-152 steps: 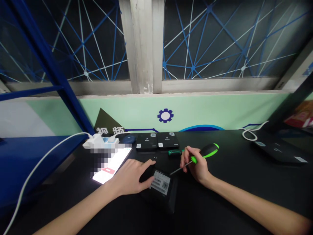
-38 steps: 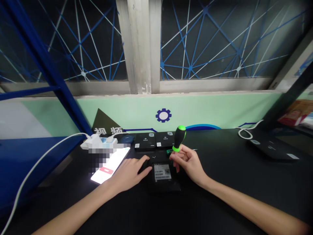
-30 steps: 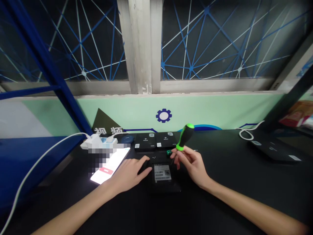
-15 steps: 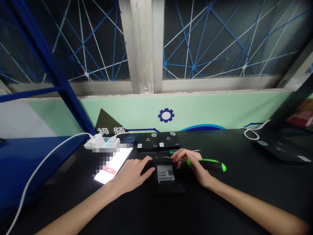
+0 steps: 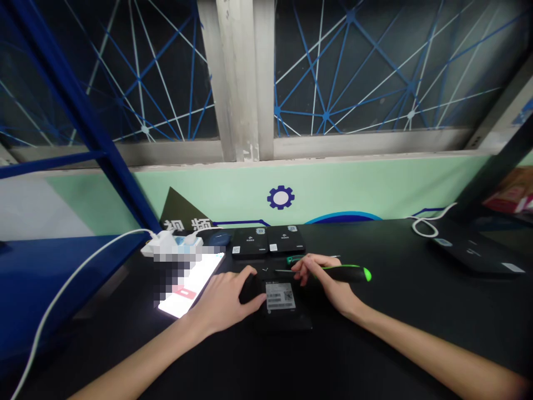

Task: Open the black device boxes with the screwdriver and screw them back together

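My right hand [image 5: 322, 276] is closed around a screwdriver [image 5: 347, 273] with a black and bright green handle. Its thin shaft points left, over the far edge of a flat black box [image 5: 287, 320] that bears a white printed label. My left hand [image 5: 225, 291] lies at the left of this box, thumb and forefinger apart, the thumb at the label's side. Small shiny screws [image 5: 265, 269] lie just beyond the box, near the shaft's tip. Behind my right fingers rests a second screwdriver [image 5: 291, 259] with a teal handle, partly covered by the hand.
Two black boxes [image 5: 286, 240] stand side by side at the back. A lit phone [image 5: 194, 286] lies left of my left hand, near a white power strip [image 5: 150, 248] with plugs and a cable. Another black device [image 5: 477, 256] and a white cable [image 5: 425, 226] are at right.
The screwdriver's handle has swung and turned in my right hand, its green end now nearer and slightly higher. My left thumb has shifted a little toward the label. The view has moved slightly.
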A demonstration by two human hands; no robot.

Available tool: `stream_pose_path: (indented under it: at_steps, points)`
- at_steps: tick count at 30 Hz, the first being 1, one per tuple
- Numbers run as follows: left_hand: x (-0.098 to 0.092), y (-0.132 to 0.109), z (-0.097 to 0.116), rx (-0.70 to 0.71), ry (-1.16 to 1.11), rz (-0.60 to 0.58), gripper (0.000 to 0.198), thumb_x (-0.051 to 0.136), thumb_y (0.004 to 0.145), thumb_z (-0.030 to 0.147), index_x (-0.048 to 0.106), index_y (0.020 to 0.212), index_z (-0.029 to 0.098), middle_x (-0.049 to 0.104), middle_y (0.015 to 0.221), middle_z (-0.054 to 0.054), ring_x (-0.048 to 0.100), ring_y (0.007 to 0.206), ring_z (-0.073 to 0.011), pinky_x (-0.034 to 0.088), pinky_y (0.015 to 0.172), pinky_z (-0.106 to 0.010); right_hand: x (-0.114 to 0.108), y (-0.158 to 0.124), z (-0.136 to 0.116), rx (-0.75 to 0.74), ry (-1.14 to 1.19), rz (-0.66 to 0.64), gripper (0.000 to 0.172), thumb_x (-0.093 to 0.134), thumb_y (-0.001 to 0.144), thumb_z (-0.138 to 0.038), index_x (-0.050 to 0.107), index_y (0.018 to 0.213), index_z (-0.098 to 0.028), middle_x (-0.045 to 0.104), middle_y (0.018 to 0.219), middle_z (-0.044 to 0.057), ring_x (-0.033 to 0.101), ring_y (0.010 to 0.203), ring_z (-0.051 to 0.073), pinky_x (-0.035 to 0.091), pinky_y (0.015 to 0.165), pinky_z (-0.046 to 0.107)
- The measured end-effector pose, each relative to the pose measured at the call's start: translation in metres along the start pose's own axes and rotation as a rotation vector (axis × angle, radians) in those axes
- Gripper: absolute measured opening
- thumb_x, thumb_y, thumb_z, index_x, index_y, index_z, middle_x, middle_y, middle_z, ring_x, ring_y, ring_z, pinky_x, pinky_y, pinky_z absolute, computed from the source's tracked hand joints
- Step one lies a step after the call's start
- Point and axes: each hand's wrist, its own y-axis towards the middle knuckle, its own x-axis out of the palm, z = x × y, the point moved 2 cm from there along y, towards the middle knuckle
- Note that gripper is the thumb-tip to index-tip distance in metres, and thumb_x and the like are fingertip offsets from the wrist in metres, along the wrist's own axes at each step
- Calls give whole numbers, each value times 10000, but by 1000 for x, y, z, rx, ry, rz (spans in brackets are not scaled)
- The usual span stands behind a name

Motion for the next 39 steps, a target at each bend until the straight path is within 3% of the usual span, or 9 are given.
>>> stream_pose_path:
  at_steps: [5,9,14,18,23,27,30,33,39]
  points:
    - [3,0,-4,-33,-34,4,619,527,776,800,543,1026,234,539,613,50,568,609,-210,315,564,-277,-6,2,-1,-53,110,122,476,578,964,-404,657,559,-167,714,711,72,660,620,179,523,619,301]
    - [-3,2,-11,28,-150,-78,572,599,770,760,570,995,235,548,630,56,544,610,-179,330,582,-271,-16,7,1,-49,304,210,462,569,952,-389,618,545,-175,693,642,69,615,506,164,468,484,278]
    - [-5,7,-19,91,-389,-169,405,632,860,594,620,1067,246,444,567,96,459,503,-113,333,542,-238,-24,10,-7,20,499,283,478,527,948,-403,499,519,-194,393,344,-43,290,310,71,255,369,213]
    - [0,7,-18,45,-284,17,337,524,943,543,636,1004,232,463,584,71,478,525,-123,318,530,-245,-26,12,-14,123,504,131,369,421,977,-461,569,750,-209,289,334,-98,149,327,76,201,383,213]
    - [0,1,-10,177,-149,46,353,611,876,553,632,1057,251,558,708,40,527,596,-142,335,542,-255,-30,14,-15,214,119,13,309,431,962,-473,554,855,-210,362,366,-98,263,323,91,220,389,212]
    - [0,2,-11,180,-128,98,336,573,926,525,604,1126,256,600,793,31,563,610,-140,379,558,-257,-28,12,-9,272,-340,-183,311,592,876,-452,485,709,-213,406,431,-84,374,362,95,242,401,222]
    - [0,2,-10,187,-68,184,318,478,995,498,586,1148,241,635,929,-1,578,616,-137,415,579,-275,-24,10,-9,163,-592,-216,447,670,792,-378,326,559,-213,336,472,-80,301,430,76,224,439,234]
    - [-2,0,-6,238,-34,192,313,473,1003,469,587,1171,232,631,1083,-46,633,775,-184,477,650,-306,-21,8,-12,97,-836,-231,513,708,712,-300,248,504,-208,308,450,-71,255,440,83,188,443,259]
    - [-5,-3,-3,351,-55,109,463,536,972,495,513,1369,258,577,1315,-84,571,1164,-286,483,963,-428,-22,6,-7,75,-1091,-204,457,787,627,-286,396,401,-211,445,416,-23,365,381,104,223,424,272]
